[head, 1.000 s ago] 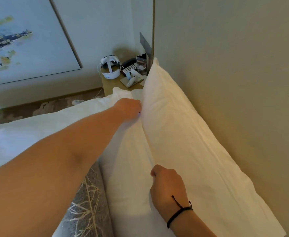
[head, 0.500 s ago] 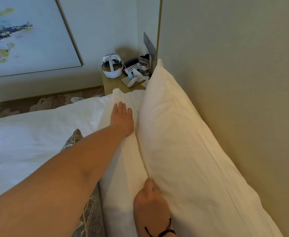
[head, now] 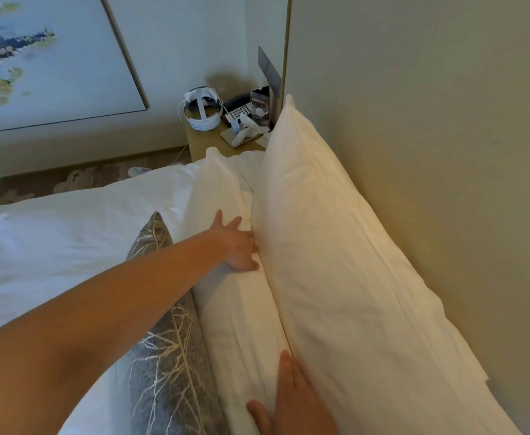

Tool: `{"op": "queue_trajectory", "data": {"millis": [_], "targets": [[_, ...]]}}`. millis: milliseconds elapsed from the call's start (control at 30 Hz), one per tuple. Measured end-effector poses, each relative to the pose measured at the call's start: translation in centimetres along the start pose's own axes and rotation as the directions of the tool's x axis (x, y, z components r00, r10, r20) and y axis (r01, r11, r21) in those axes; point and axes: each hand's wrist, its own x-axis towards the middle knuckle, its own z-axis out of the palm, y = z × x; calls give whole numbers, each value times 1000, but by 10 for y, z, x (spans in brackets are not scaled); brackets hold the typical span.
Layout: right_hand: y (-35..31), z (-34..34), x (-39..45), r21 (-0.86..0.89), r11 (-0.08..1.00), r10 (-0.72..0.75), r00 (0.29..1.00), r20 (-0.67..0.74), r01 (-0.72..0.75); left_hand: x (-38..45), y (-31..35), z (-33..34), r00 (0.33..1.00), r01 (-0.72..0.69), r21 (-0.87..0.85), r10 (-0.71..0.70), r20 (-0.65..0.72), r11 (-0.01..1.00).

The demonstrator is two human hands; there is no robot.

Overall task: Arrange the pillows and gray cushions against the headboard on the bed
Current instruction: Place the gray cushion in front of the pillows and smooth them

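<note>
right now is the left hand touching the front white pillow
Touching. The head view shows the left hand lying flat with spread fingers on the front white pillow, with no gap between palm and fabric.

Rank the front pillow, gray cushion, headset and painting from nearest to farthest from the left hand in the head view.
1. Front pillow: under the left hand.
2. Gray cushion: beside it, under the forearm.
3. Headset: on the nightstand beyond.
4. Painting: far wall.

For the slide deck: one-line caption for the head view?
Both hands, left hand and right hand, press the front white pillow against the back pillow at the headboard; gray cushion alongside.
</note>
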Motion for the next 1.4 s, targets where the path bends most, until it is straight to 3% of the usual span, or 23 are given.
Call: {"op": "queue_trajectory", "data": {"millis": [100, 167, 267, 333, 500, 600, 700, 867, 1033, 1133, 1200, 1300, 1400], "targets": [[6, 6, -24, -25, 999, 27, 999, 30, -26, -30, 19, 15, 999, -11, -83, 7, -53, 996], [13, 6, -39, -4, 999, 52, 992, 116, -52, -49, 32, 28, 977, 73, -221, -114, -180, 973], [25, 11, -63, -39, 995, 98, 984, 151, -93, -69, 45, 38, 822, 271, -444, -446, -355, 854], [34, 20, -83, -79, 991, 116, 987, 110, -107, -76, 47, 36, 776, 317, -520, -532, -339, 793], [51, 38, -113, -6, 984, 181, 982, 63, -181, -84, 53, 31, 856, 301, -575, -481, -188, 761], [55, 37, -117, 56, 989, 135, 989, 61, -138, -87, 60, 24, 883, 298, -667, -463, -81, 683], [60, 37, -124, 29, 997, 66, 996, -59, -65, -84, 64, 12, 891, 301, -694, -452, -39, 654], [85, 35, -135, 34, 996, 83, 978, -191, -78, -73, 85, -3, 877, 240, -755, -470, -102, 610], [87, 29, -132, -90, 993, 76, 995, -63, -82, -80, 80, 17, 876, 179, -777, -457, -153, 604], [75, 13, -130, -208, 976, 57, 996, -67, -70, -103, 75, 23, 890, -12, -829, -371, -264, 559], [62, -1, -128, -261, 963, 25, 988, -155, -65, -131, 73, 32, 824, -247, -826, -340, -454, 506], [28, -20, -120, -248, 968, -132, 930, -343, 46, -177, 64, 65, 624, -448, -725, -397, -673, 523], [-21, -28, -106, -78, 949, -314, 898, -309, 305, -206, 50, 122, 523, -452, -809, -623, -582, 377]]}}
